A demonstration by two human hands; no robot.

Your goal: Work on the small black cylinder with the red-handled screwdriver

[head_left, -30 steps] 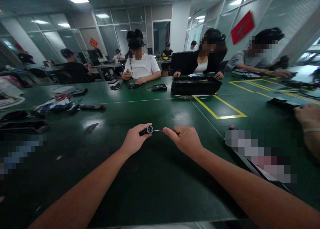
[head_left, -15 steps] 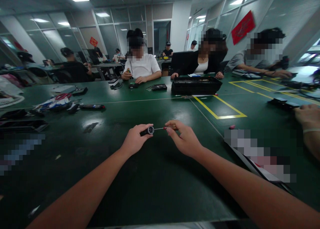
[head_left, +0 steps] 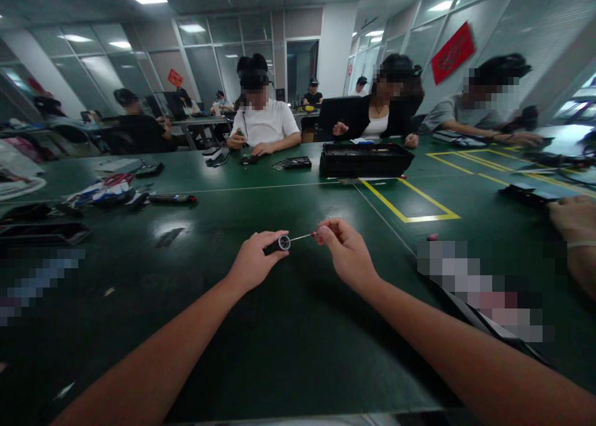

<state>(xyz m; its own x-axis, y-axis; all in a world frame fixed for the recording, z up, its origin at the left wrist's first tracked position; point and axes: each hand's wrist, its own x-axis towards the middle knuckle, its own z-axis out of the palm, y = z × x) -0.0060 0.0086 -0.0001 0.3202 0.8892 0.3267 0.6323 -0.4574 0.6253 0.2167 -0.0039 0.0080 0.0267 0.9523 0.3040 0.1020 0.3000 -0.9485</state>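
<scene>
Slightly right of before, the left hand's (head_left: 251, 261) grip encloses a black cylinder (head_left: 274, 246) above the tabletop (head_left: 279, 351); the right hand's (head_left: 350, 252) grip pinches a red-handled screwdriver (head_left: 302, 237), its shaft meeting the cylinder's ringed end. A co-worker's hand (head_left: 340, 128) has risen behind the black bin (head_left: 366, 166), contents unclear. The red sign's (head_left: 453, 52) marks are unreadable.

Two of the wearer's bare hands noted: one left hand (head_left: 251, 263), one right hand (head_left: 348, 250). One short black cylinder with a pale rim (head_left: 275, 246) and one screwdriver (head_left: 313, 234) tallied. One green tabletop (head_left: 279, 345) recorded; on it, one long black tray (head_left: 365, 163) and one pen-like tool (head_left: 171, 199). Three co-workers (head_left: 277, 122) counted along the far side, one further co-worker's hand (head_left: 573, 218) at the right edge. Pieces in the jumbled pile (head_left: 106, 194) at left cannot be counted.
</scene>
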